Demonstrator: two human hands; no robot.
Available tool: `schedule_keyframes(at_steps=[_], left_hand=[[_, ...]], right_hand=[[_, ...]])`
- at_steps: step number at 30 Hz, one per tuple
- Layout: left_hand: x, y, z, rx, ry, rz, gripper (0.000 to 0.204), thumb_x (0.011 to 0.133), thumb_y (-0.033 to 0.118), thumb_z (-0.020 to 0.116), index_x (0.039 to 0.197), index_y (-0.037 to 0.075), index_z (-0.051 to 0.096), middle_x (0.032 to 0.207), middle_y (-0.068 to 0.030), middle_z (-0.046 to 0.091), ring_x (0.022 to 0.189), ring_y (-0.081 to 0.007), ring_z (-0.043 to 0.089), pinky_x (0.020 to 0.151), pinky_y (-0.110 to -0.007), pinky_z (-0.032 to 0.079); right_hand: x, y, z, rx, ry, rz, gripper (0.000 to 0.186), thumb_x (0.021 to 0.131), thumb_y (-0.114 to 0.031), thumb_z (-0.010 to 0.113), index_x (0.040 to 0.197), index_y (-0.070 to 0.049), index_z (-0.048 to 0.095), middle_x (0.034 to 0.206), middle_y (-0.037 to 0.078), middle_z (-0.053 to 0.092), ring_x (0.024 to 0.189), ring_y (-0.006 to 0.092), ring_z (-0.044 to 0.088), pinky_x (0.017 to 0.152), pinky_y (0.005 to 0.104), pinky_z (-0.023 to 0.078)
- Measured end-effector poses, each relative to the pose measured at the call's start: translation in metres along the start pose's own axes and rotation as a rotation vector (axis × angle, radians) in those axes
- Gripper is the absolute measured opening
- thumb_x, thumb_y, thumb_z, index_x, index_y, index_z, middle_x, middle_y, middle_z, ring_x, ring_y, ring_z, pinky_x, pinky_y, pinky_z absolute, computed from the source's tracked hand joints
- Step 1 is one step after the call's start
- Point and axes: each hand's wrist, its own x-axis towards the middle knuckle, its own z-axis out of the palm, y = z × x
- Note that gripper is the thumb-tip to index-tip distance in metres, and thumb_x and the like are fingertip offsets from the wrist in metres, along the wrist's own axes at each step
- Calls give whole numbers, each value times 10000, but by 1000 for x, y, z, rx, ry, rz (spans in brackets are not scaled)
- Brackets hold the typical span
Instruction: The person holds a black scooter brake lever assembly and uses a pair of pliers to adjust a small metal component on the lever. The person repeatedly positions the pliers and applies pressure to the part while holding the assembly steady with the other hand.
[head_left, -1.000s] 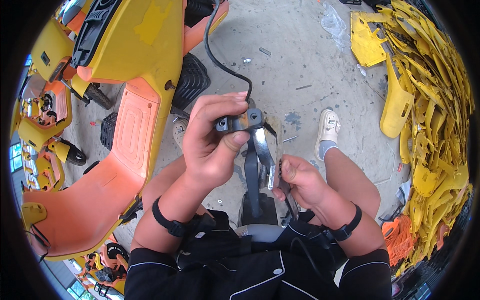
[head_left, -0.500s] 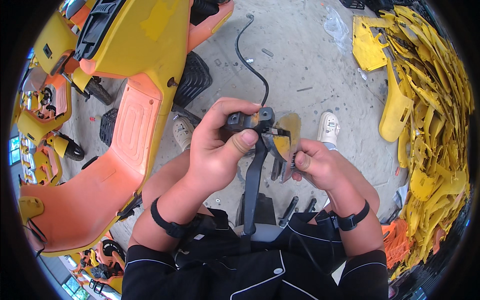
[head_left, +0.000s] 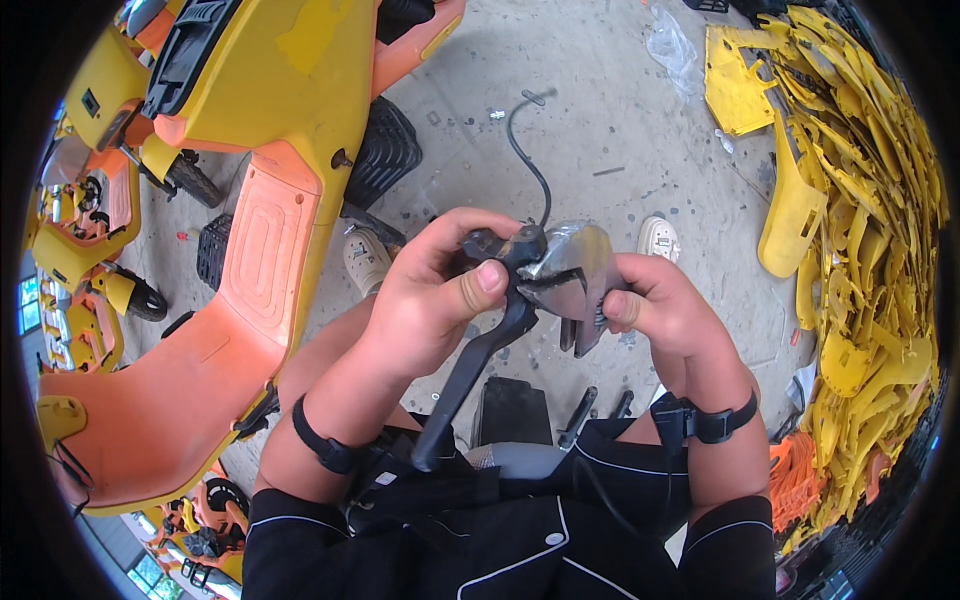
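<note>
My left hand [head_left: 425, 300] is closed around the clamp end of a black brake lever [head_left: 470, 370], its thumb pressed on top. The lever's arm slants down toward my lap, and a thin black cable [head_left: 533, 165] curves away from the far side. In my right hand [head_left: 665, 305] is a silver metal cutter [head_left: 585, 265] with curved jaws and a toothed edge; its fingers are wrapped around it and mostly hidden. The cutter's parted jaws meet the lever's clamp beside my left thumb. Whether they bite on anything there I cannot make out.
At left stands a yellow and orange scooter body [head_left: 270, 220], with more scooters beyond. A tall heap of yellow plastic panels [head_left: 860, 220] fills the right side, with orange pieces [head_left: 793, 480] near it. A clear plastic bag [head_left: 672, 45] lies on the concrete floor [head_left: 600, 130].
The lever's arm has swung toward the lower left, and the cable's free end has shifted right and nearer. The cutter has turned, showing more of its silver face. Both hands keep hold.
</note>
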Motion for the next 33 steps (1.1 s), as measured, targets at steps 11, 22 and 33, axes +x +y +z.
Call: schedule_keyframes(at_steps=[11, 22, 33], left_hand=[[17, -11, -6, 395, 49, 662, 358, 899, 173, 712, 1178, -10, 579, 1193, -157, 549, 1207, -302, 563, 1037, -417, 437], [24, -9, -14, 641, 57, 847, 344, 867, 154, 731, 1141, -10, 602, 1163, -172, 570, 1196, -353, 565, 1029, -465, 449], [31, -19, -10, 652, 67, 833, 335, 866, 145, 728, 1135, -14, 606, 1177, -171, 579, 1206, -331, 562, 1032, -440, 443]], right_hand=[[2, 21, 42, 546, -147, 102, 450, 1044, -323, 500, 1357, 1, 499, 1121, 87, 630, 863, 127, 584, 700, 246, 468], [-11, 15, 56, 721, -170, 215, 434, 1055, -361, 459, 1253, 20, 521, 993, 87, 602, 834, 148, 576, 712, 276, 485], [-13, 16, 68, 877, -167, 261, 528, 998, -520, 497, 1097, -11, 596, 901, 75, 593, 734, 136, 573, 583, 270, 465]])
